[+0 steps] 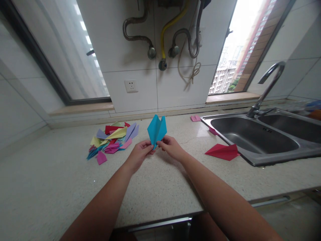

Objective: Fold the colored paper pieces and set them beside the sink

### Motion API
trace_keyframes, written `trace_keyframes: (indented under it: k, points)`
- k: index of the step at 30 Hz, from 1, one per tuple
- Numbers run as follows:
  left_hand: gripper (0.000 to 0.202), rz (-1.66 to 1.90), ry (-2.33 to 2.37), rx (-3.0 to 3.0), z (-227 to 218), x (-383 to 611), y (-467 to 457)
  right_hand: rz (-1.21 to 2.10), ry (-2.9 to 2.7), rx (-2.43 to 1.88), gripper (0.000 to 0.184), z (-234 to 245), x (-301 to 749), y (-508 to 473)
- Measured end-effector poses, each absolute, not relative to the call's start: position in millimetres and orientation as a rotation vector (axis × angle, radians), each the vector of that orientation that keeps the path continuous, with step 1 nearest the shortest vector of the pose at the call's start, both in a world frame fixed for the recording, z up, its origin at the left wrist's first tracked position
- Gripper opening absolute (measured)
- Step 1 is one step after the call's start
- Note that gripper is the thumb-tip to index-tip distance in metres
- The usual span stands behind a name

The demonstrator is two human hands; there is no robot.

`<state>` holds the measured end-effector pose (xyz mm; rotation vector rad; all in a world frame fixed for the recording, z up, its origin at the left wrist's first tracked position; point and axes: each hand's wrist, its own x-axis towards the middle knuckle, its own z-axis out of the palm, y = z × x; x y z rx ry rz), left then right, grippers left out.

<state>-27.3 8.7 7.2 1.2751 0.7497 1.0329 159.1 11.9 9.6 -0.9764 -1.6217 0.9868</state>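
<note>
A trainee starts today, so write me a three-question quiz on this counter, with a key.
1. What colour is the paper plane that the left hand and right hand hold?
2. True or false: a red plane lies to the right of the hands.
3. Where is the heap of folded paper? A) in the sink; B) left of the hands; C) on the windowsill.

Key: 1. Blue; 2. True; 3. B

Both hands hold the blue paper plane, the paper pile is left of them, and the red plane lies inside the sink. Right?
Not quite: the head view shows the red plane on the counter by the sink, not inside it. The left hand and right hand hold the blue paper plane, and the paper pile is left of them.
</note>
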Motion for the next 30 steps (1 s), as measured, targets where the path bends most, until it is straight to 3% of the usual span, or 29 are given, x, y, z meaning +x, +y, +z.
trace_keyframes:
  k: [30]
  points:
    - [0.023, 1.003, 0.699, 1.225, 4.1, -28.1, 9.1, 0.987, -1.596, -1.001, 0.026, 12.9, 160.2, 10.3]
